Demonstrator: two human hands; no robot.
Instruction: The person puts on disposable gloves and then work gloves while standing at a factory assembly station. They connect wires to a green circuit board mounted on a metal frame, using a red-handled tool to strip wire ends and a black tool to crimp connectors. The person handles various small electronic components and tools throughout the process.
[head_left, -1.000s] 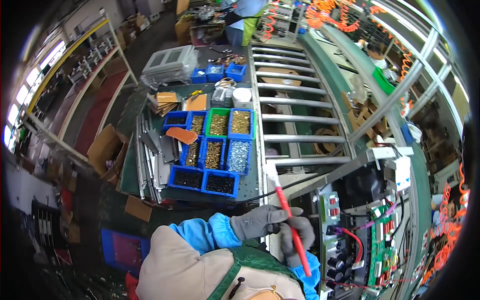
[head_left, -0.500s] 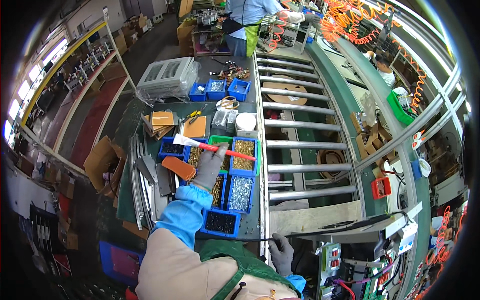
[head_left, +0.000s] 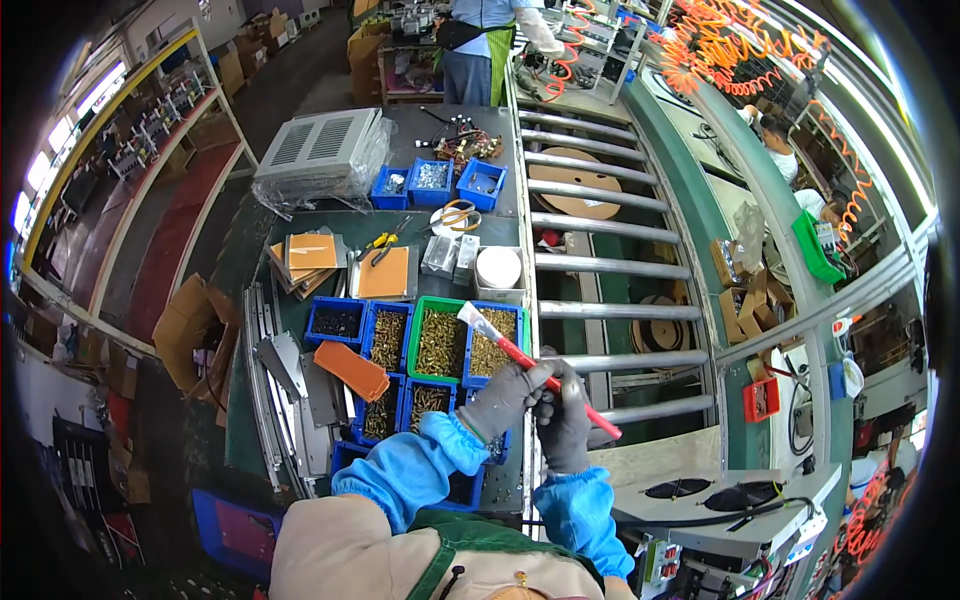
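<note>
A red-handled brush (head_left: 535, 365) is gripped by both gloved hands above the edge of the parts bins: the left hand (head_left: 505, 397) is closed around its middle, the right hand (head_left: 565, 425) around the lower handle. Its pale bristles are held over a blue bin (head_left: 492, 345) of screws.

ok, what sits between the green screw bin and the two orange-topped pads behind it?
Head view: nothing. The green bin backs almost directly onto the nearer orange-topped pad; only bare dark bench top shows between them.

Open roller rails (head_left: 600, 260) right of the hands give passage; crowded screw bins (head_left: 440, 345) block the left.
</note>
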